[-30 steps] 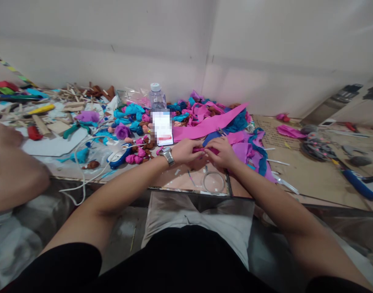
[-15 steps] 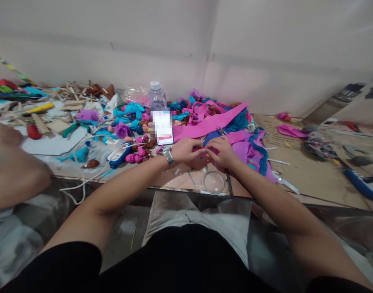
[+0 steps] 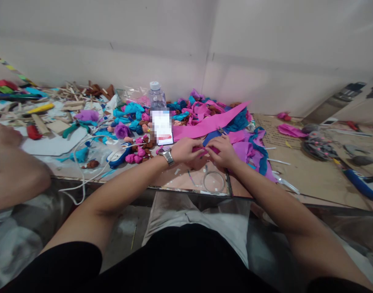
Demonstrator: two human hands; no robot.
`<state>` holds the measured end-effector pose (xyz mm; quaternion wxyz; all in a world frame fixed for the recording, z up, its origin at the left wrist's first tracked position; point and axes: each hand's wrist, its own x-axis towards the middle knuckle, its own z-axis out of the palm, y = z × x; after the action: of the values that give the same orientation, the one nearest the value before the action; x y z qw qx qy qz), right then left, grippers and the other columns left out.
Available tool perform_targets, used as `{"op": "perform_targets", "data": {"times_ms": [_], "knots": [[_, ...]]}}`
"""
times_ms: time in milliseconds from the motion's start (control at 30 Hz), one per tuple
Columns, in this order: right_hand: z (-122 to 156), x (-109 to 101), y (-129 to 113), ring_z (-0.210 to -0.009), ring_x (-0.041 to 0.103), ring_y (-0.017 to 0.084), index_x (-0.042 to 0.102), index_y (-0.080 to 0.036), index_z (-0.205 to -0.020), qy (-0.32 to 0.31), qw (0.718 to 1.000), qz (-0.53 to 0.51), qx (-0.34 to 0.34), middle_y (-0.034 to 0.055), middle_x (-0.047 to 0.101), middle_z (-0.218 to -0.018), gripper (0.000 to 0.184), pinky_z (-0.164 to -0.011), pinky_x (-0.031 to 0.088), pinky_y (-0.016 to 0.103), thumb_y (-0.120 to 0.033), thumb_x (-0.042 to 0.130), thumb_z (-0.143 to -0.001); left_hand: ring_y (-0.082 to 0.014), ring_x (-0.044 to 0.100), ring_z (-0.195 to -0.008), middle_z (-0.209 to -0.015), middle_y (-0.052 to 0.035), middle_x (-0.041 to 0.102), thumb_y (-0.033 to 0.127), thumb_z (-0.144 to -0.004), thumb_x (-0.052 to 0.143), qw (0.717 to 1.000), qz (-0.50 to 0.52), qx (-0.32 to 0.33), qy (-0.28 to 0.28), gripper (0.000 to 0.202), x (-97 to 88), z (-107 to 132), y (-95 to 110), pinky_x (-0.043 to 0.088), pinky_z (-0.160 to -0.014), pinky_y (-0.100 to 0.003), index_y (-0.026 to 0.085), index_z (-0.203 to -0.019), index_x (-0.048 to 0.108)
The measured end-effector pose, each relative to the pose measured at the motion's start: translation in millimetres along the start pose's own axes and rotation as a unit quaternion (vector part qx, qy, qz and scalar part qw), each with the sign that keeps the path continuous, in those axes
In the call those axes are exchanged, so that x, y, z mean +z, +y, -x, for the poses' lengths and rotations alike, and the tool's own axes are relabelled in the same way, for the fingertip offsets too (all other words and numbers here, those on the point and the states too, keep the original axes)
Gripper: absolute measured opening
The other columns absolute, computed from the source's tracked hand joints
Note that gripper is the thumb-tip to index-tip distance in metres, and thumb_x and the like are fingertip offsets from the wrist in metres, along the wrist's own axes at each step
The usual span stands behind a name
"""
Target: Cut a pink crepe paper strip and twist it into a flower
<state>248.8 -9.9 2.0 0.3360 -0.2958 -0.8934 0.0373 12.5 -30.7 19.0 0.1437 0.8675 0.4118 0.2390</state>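
Bodyward of the grip on the magenta piece [image 3: 200,149], the tabletop [image 3: 162,179] gives a low way through, past a flat ring [image 3: 204,182] (and a few small scraps [image 3: 177,171]). Just beyond the grip, a pink strip [image 3: 201,127] covers the surface; leftward, a phone [image 3: 165,140] and bottle [image 3: 157,97] obstruct; rightward, crumpled purple paper [image 3: 245,149] crowds close.

White-capped bottle [image 3: 156,97] behind lit phone [image 3: 163,128]; white cable [image 3: 84,187] drooping over table [image 3: 174,179] edge; yellow tool [image 3: 40,108] near wood scraps [image 3: 73,106], left side; handwritten cardboard [image 3: 296,167] at right
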Motion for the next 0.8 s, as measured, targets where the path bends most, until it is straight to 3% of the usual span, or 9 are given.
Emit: {"op": "perform_targets", "data": {"times_ms": [267, 533, 800], "knots": [[0.0, -0.1, -0.7, -0.1, 0.07, 0.025, 0.073, -0.023, -0.095, 0.006, 1.0, 0.005, 0.01, 0.0074, 0.081, -0.101, 0.026, -0.099, 0.035, 0.048, -0.041, 0.058, -0.106, -0.0195, 0.068, -0.079, -0.095, -0.007, 0.081, 0.046, -0.101, 0.053, 1.0, 0.008, -0.006, 0.002, 0.038, -2.0, 0.5, 2.2, 0.042, -0.073, -0.03, 0.019, -0.104, 0.08], [2.7, -1.4, -2.2, -0.108, 0.067, 0.029, 0.072, -0.023, -0.117, -0.019, 0.996, 0.087, -0.009, 0.0094, 0.079, -0.118, 0.023, -0.102, 0.031, 0.051, -0.038, 0.059, -0.106, -0.0198, 0.069, -0.08, -0.097, -0.0074, 0.082, 0.043, -0.102, 0.053, 0.999, -0.018, -0.023, 0.025, 0.035, 3.2, -0.3, -2.5, 0.041, -0.072, -0.03, 0.02, -0.104, 0.079], [1.5, -4.8, -8.2, -0.111, 0.064, 0.031, 0.073, -0.025, -0.122, 0.001, 0.994, 0.11, -0.014, 0.011, 0.078, -0.121, 0.024, -0.102, 0.033, 0.052, -0.037, 0.059, -0.106, -0.0218, 0.069, -0.079, -0.097, -0.0089, 0.082, 0.037, -0.099, 0.055, 0.996, -0.07, -0.047, 0.017, 0.029, 3.3, 1.1, -2.1, 0.04, -0.069, -0.033, 0.021, -0.105, 0.078]]}}
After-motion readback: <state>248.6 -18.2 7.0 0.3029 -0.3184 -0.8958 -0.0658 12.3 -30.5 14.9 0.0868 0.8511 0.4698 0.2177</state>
